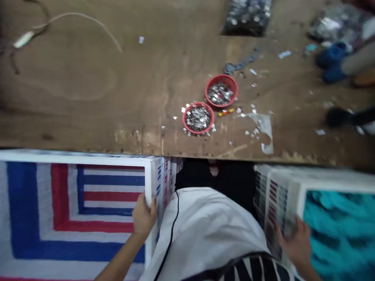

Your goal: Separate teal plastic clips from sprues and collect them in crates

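At my left side stands a white plastic crate (148, 171), lined with red, white and blue striped sheeting (23, 210) and with nothing lying on the part of its floor that shows. My left hand (144, 216) is wrapped over its right-hand rim. On my other side is a second white crate (288, 183), filled with teal, soft-looking pieces (340, 222). Its near-side rim is gripped by my right hand (295, 242), slightly blurred, with the thumb outside the wall. A white cloth (211, 222) covers my lap between the two crates.
Ahead runs a brown wooden table (88, 113). Two red bowls (198, 130) (221, 103) hold small shiny metal pieces, some scattered around. Nearby are a yellow-orange stick (227, 112), a clear plastic scrap (265, 128) and a filled bag (249, 17). A co-worker's blue-covered fingers (332, 64) show at right.
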Action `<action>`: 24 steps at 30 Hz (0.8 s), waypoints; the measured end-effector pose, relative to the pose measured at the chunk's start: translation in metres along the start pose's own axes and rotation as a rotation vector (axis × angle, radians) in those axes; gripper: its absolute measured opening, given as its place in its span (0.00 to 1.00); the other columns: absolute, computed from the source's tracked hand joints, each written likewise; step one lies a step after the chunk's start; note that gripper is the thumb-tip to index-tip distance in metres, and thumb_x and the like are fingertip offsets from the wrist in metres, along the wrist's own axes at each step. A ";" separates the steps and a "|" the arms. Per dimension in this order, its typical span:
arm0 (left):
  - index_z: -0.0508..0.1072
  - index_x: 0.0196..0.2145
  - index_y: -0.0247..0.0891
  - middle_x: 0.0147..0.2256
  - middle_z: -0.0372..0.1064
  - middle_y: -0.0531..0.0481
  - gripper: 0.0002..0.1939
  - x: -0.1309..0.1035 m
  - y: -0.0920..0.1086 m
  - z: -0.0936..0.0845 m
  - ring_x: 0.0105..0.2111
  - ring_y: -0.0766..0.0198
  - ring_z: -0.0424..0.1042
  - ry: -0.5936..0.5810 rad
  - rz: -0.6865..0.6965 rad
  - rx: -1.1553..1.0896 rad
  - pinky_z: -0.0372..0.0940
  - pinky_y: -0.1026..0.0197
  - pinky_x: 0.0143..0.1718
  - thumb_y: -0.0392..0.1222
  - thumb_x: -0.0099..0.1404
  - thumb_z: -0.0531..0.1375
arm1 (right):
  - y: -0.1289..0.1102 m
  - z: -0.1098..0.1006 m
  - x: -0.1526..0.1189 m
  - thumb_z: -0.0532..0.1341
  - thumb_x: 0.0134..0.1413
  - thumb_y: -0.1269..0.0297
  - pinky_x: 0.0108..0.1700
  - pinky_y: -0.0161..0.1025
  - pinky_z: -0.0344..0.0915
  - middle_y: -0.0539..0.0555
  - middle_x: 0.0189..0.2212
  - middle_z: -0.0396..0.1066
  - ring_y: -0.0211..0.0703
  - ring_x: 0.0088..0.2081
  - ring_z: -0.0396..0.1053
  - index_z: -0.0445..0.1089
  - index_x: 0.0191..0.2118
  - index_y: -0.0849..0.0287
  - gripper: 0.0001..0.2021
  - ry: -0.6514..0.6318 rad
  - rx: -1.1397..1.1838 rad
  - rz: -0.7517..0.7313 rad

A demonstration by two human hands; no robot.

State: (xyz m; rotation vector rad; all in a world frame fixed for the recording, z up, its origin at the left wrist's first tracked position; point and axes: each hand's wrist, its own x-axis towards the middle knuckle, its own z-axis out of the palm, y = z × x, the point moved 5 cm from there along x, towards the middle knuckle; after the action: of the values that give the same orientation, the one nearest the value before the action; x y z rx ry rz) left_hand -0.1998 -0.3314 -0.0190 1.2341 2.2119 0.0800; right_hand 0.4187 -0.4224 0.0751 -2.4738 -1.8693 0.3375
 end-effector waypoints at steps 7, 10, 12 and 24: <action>0.71 0.63 0.36 0.56 0.79 0.30 0.20 0.008 0.026 -0.005 0.58 0.36 0.84 -0.158 -0.008 0.125 0.77 0.44 0.56 0.51 0.84 0.54 | 0.009 0.029 -0.026 0.56 0.76 0.53 0.72 0.63 0.75 0.83 0.72 0.68 0.72 0.71 0.70 0.64 0.82 0.70 0.38 -0.272 -0.125 0.482; 0.66 0.63 0.34 0.57 0.76 0.29 0.21 0.012 0.028 -0.013 0.59 0.35 0.83 -0.218 0.022 0.189 0.74 0.45 0.52 0.51 0.85 0.51 | 0.001 0.032 -0.019 0.55 0.81 0.57 0.72 0.57 0.74 0.82 0.75 0.66 0.66 0.70 0.69 0.63 0.84 0.71 0.36 -0.331 -0.167 0.474; 0.64 0.62 0.34 0.55 0.75 0.31 0.21 0.015 0.030 -0.021 0.59 0.35 0.82 -0.278 0.091 0.217 0.73 0.46 0.50 0.54 0.87 0.48 | -0.003 0.035 -0.018 0.55 0.83 0.59 0.72 0.53 0.70 0.81 0.78 0.64 0.62 0.71 0.67 0.62 0.86 0.72 0.36 -0.345 -0.155 0.490; 0.69 0.58 0.44 0.40 0.66 0.42 0.25 0.017 0.035 -0.013 0.52 0.24 0.83 -0.468 0.311 0.453 0.74 0.31 0.45 0.49 0.89 0.35 | -0.016 0.042 -0.011 0.50 0.88 0.60 0.72 0.58 0.71 0.77 0.81 0.59 0.67 0.73 0.63 0.56 0.90 0.66 0.35 -0.468 -0.136 0.463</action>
State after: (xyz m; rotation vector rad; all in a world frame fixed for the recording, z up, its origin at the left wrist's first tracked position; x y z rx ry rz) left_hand -0.1867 -0.2953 -0.0043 1.6335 1.6654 -0.5590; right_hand 0.3933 -0.4332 0.0386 -3.1244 -1.4344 0.8960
